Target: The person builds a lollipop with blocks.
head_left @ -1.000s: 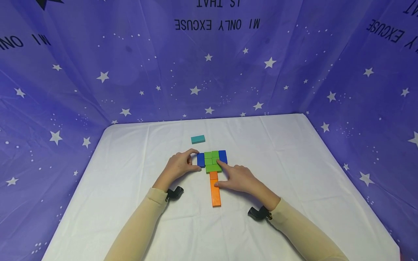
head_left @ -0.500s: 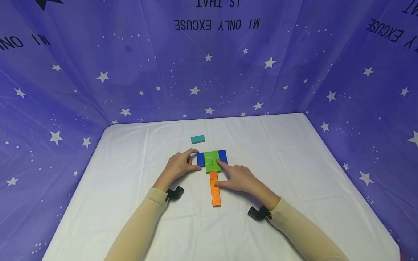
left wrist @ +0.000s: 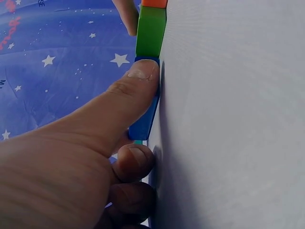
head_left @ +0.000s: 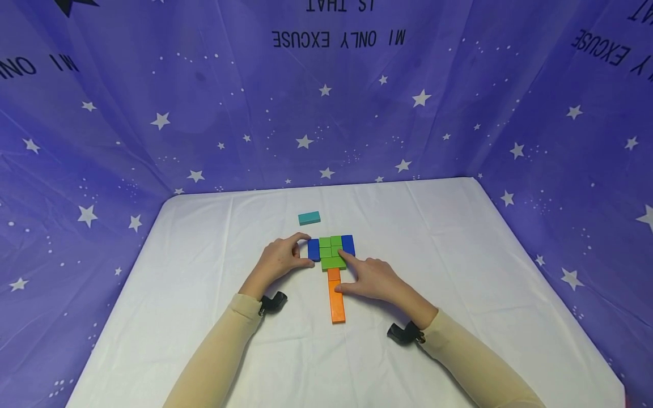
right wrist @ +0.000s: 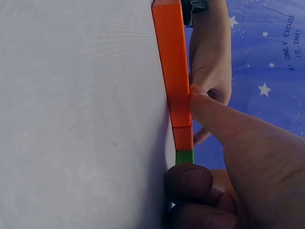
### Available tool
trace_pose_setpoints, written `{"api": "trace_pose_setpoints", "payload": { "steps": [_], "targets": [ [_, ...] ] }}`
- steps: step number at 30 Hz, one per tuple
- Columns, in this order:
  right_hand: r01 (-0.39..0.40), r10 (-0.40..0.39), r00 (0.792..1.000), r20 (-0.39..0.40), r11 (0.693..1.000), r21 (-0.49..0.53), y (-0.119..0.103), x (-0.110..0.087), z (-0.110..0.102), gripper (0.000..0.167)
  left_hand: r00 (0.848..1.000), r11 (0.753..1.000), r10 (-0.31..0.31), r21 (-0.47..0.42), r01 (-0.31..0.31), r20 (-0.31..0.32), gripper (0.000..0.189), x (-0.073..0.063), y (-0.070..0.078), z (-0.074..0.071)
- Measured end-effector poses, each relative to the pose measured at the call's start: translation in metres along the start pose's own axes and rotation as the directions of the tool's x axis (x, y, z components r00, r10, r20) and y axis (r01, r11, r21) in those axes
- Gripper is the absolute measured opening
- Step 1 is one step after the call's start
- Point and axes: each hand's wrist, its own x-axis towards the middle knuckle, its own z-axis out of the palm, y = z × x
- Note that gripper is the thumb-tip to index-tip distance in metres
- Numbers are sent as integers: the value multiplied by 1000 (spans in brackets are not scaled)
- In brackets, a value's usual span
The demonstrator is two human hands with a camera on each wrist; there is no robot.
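Flat on the table lies a figure of coloured blocks. Its middle is several green blocks (head_left: 333, 263), flanked by a blue block (head_left: 313, 250) on the left and another blue block (head_left: 348, 245) on the right. Below run a short orange block (head_left: 334, 274) and a long orange block (head_left: 337, 306). My left hand (head_left: 279, 256) pinches the left blue block between thumb and index finger at its two ends. With its index fingertip, my right hand (head_left: 374, 277) presses a green block, while its thumb rests on the long orange block. The right hand's other fingers are folded under.
A teal block (head_left: 309, 218) lies apart, beyond the figure. White cloth (head_left: 459, 255) covers the table. Behind it hangs a purple curtain (head_left: 265, 113) with stars and lettering. Black wrist cameras (head_left: 405, 334) sit at both sleeve cuffs.
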Motion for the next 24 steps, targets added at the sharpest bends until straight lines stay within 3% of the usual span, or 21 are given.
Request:
{"api": "trace_pose_setpoints", "payload": {
  "steps": [6,12,19,24],
  "targets": [
    [2,-2,1000,-2,1000,11,0,-1,0,99,1000,999,-1,-52,2,18,79,0,0,-2],
    [7,-7,1000,-3,1000,9,0,0,0,99,1000,981,-9,-194,12,17,75,0,-6,-7],
    [7,-7,1000,-9,1000,18,0,0,0,99,998,945,18,-324,-38,-65,63,3,-15,-12],
    [12,-11,1000,-13,1000,20,0,-1,1,99,991,928,4,-369,-53,-131,59,7,-17,-12]
  ]
}}
